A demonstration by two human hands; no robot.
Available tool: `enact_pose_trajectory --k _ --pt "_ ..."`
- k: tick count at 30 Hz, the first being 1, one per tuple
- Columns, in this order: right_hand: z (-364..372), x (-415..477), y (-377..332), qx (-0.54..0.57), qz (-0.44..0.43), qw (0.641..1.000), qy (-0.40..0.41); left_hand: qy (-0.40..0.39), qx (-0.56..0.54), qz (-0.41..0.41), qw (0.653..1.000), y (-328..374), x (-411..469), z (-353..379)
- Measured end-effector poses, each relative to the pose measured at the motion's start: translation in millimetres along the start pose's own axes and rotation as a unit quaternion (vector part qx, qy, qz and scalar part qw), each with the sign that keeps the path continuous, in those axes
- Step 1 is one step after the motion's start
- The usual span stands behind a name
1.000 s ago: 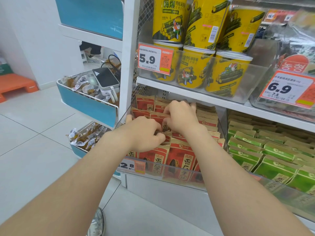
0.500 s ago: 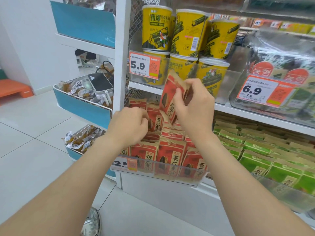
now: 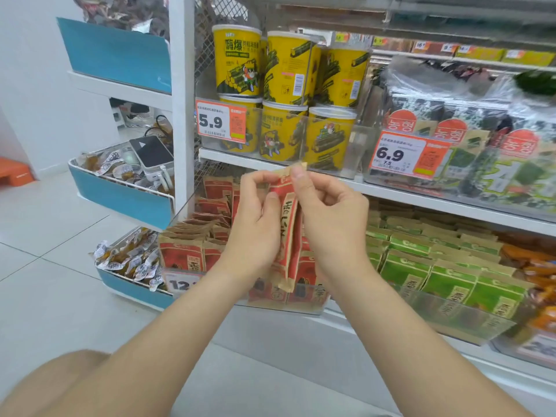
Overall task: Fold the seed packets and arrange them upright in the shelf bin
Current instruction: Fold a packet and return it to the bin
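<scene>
Together left hand (image 3: 255, 231), right hand (image 3: 331, 227) fingers (image 3: 298, 176) pinch seed packet (image 3: 288, 233) upright.

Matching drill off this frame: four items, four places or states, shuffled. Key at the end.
Things
1. red-and-brown paper seed packet
2. yellow cylindrical snack tubs
3. green-and-brown paper packets
4. white flat device with a black top

Places or states
A. lying in the blue-fronted side basket
B. standing in rows to the right of the red packets in the bin
C. pinched between the left hand and the right hand
D. stacked two high on the white upper shelf

Pairs: 1-C, 2-D, 3-B, 4-A
</scene>
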State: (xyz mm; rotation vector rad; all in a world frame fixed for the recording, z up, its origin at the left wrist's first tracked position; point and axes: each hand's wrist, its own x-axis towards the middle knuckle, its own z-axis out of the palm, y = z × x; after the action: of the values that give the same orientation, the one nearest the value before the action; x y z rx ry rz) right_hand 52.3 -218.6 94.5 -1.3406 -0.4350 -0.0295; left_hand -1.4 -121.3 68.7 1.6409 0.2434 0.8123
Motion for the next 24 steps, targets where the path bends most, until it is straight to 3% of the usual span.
enact_pose_trajectory --k 4,10,17,24 --pt "0.5 -7.3 9.3 0.042 0.063 0.997 -0.013 0.004 -0.124 -0.140 0.982 2.4 -2.9 14.0" --pt "-6.2 -6.0 16.5 0.064 0.133 0.989 -0.025 -0.004 -0.236 -0.192 0.953 -0.4 -5.5 27.0" --pt "-16.5 -0.6 11.1 0.018 0.088 0.995 -0.049 -0.033 -0.142 -0.134 0.980 -3.7 -7.1 21.8" --pt "-12.1 -4.9 11.8 -0.003 0.065 0.997 -0.043 -0.037 -0.128 -0.146 0.980 0.5 -5.4 16.3"
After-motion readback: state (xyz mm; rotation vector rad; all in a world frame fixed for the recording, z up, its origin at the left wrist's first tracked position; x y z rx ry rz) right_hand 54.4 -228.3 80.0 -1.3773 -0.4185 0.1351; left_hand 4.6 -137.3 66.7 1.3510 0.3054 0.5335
